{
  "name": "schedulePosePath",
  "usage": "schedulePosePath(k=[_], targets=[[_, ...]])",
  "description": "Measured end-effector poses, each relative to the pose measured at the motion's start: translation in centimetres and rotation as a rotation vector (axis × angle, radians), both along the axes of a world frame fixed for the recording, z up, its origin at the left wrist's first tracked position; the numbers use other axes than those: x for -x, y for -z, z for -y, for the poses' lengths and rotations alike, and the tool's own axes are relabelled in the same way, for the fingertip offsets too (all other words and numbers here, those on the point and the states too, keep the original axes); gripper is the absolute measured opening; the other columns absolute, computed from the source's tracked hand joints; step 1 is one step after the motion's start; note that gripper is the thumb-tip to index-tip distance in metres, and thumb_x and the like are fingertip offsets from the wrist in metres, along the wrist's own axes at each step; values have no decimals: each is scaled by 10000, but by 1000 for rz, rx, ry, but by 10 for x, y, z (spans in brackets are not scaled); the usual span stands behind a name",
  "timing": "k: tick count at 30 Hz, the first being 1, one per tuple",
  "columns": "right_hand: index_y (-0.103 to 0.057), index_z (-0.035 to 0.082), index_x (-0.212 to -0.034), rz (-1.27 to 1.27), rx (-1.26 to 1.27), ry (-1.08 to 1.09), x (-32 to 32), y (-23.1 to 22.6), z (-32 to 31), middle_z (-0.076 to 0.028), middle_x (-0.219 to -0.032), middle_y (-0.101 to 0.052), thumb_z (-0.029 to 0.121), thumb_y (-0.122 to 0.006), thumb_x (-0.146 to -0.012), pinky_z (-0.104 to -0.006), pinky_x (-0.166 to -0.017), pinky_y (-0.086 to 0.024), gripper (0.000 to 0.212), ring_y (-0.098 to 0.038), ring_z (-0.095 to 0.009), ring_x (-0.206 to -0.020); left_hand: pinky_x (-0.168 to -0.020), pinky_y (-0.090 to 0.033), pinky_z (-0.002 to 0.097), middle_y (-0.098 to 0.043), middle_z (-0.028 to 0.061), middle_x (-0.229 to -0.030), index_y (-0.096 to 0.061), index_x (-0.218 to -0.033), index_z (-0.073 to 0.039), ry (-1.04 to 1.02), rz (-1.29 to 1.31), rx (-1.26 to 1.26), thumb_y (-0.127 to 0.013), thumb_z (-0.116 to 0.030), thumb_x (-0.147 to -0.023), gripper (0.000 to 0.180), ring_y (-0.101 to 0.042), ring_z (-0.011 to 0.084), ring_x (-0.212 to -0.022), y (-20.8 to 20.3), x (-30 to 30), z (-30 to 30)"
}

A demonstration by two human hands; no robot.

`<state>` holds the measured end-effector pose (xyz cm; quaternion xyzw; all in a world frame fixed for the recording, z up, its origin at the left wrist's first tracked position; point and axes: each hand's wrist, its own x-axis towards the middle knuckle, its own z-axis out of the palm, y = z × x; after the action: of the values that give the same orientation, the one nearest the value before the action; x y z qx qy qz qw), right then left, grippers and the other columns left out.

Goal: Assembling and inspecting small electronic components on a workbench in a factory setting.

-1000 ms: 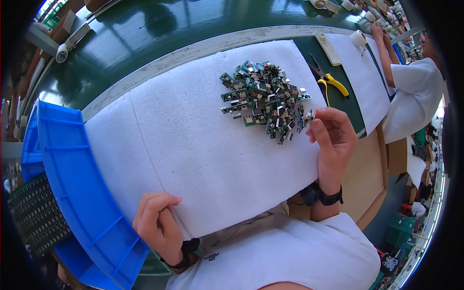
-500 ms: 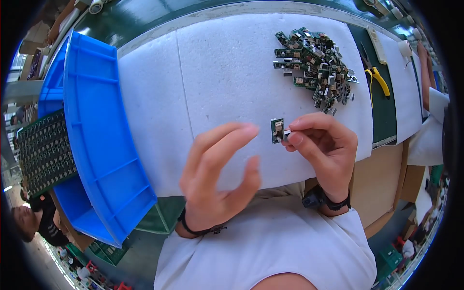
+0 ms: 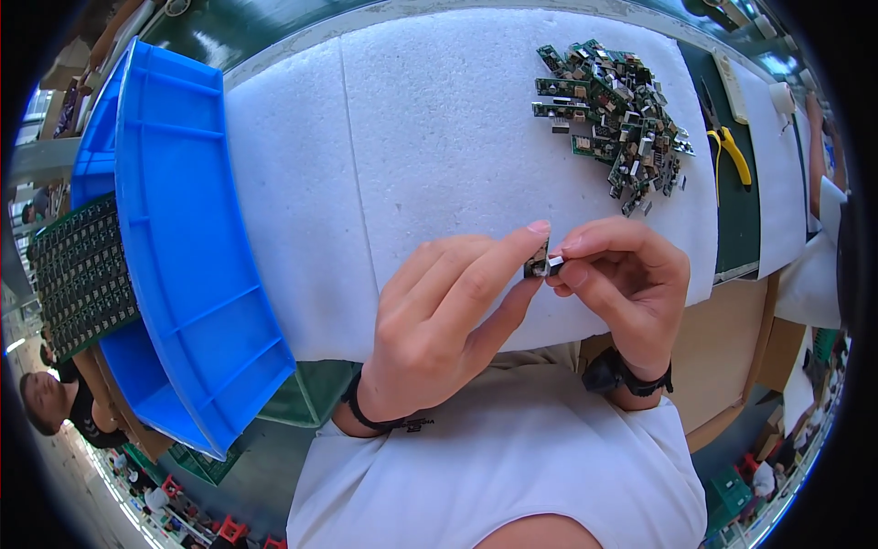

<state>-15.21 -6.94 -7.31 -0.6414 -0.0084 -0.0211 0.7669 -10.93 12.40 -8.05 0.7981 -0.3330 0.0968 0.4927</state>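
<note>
A small green circuit board (image 3: 537, 265) with a silver metal connector (image 3: 555, 263) at its side is held up over the white foam sheet. My left hand (image 3: 453, 316) pinches the board between thumb and index finger, hiding most of it. From the other side my right hand (image 3: 631, 284) has thumb and fingertips closed on the connector end. Farther off to the right lies a loose pile of similar small circuit boards (image 3: 631, 114), several with silver connectors.
A blue plastic bin (image 3: 187, 247) stands on the left, with panels of unseparated boards (image 3: 82, 274) behind it. Yellow-handled pliers (image 3: 732, 156) lie on the green mat at right. A cardboard box (image 3: 732, 357) is below the table's right edge. Another person (image 3: 55, 398) appears at lower left.
My left hand has moved right and closed from an open, blurred pose onto the small board. My right hand keeps its pinch. The view has shifted slightly.
</note>
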Motion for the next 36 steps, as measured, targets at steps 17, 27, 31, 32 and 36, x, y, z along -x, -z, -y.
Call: schedulePosePath(k=[17,27,31,32,36], targets=[[-677,-58,-1049,108,204,-17,-1,2,-4,-140,-992,-710,-145,-659,-800,-277,-757,-580,265,-706,-179,-882,-686,-558,283,-711,132,-904,-651,-1198,7,-45,-37,44,-772,103,-706,515,-685,185,-768,1,4,-4],[-679,-54,-1044,135,239,-21,0,3,-3,-134,-982,-715,-135,-665,-799,-269,-743,-576,258,-707,-175,-870,-678,-557,279,-710,132,-918,-649,-1203,8,-36,-18,37,-772,104,-711,516,-685,186,-760,5,6,-6],[-680,-53,-1044,149,251,-16,0,4,-4,-134,-984,-715,-132,-669,-802,-268,-737,-576,255,-708,-175,-864,-670,-557,276,-709,133,-924,-649,-1203,9,-36,-15,25,-771,105,-716,511,-684,185,-758,4,6,-6],[-680,-52,-1044,156,257,-14,0,4,-4,-135,-985,-715,-132,-671,-803,-267,-734,-576,254,-709,-175,-863,-666,-556,274,-709,133,-925,-649,-1203,9,-36,-14,22,-771,105,-718,510,-684,184,-757,4,6,-7],[-681,-51,-1041,169,258,-9,0,5,-4,-135,-985,-716,-132,-679,-803,-267,-726,-578,251,-710,-177,-854,-653,-555,270,-709,133,-934,-650,-1201,9,-35,-9,28,-773,104,-721,505,-680,180,-751,6,7,-6]])
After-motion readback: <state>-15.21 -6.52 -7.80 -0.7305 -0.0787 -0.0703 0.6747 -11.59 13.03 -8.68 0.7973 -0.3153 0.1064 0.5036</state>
